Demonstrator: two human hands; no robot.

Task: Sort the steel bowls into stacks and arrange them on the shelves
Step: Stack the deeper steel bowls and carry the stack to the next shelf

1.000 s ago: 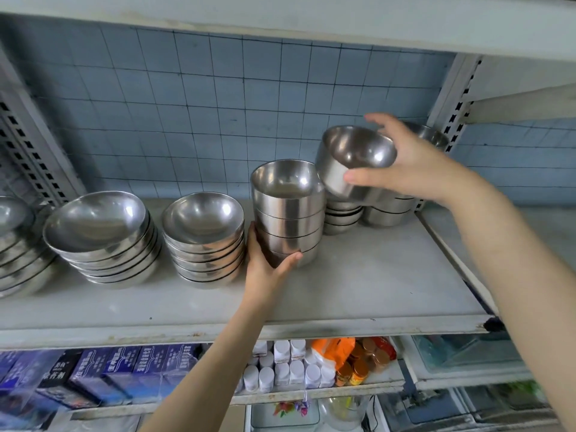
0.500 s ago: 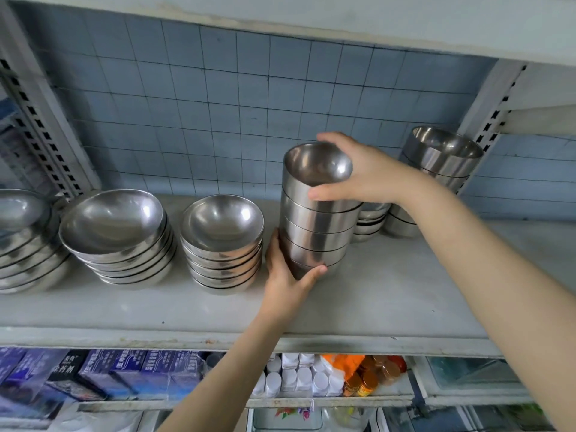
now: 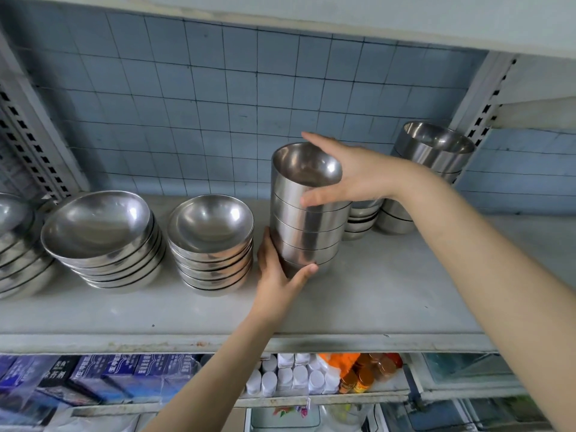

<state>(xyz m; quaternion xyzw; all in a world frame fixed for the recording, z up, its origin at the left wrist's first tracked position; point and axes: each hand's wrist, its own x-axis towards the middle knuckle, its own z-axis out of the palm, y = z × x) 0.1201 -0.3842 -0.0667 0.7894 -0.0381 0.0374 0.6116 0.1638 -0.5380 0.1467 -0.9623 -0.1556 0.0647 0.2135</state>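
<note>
**Condition.** The tall stack (image 3: 308,232) of straight-sided steel bowls stands on the shelf (image 3: 389,294) at the centre of the frame. The left hand (image 3: 277,279) holds its base: the grip is clamped on the lowest bowls, with the thumb across the near side. The right hand (image 3: 355,179) spans the top bowl (image 3: 307,169). Its grip is closed on that bowl, thumb on the near wall and fingers over the far rim.

**Hazards.**
1. Tipping. The stack is tall and narrow and leans slightly toward the upper left of the frame. Releasing either grip before the top bowl is fully seated would likely let it topple.
2. Uneven nesting. If the top bowl sits cocked in the one below, it may jam or slide off. Whether it is seated flush cannot be told here.
3. Collision. The shallow-bowl stack (image 3: 212,244) stands just beside the left hand. A sideways push could knock it or pinch the fingers between the two stacks.
4. Rear contact. The low stack (image 3: 361,219) stands close behind, to the right of centre. Pushing the tall stack back may strike it.
5. Slip. Polished steel likely gives little friction, so a loose grip at the base could let the stack slide on the shelf.
</note>
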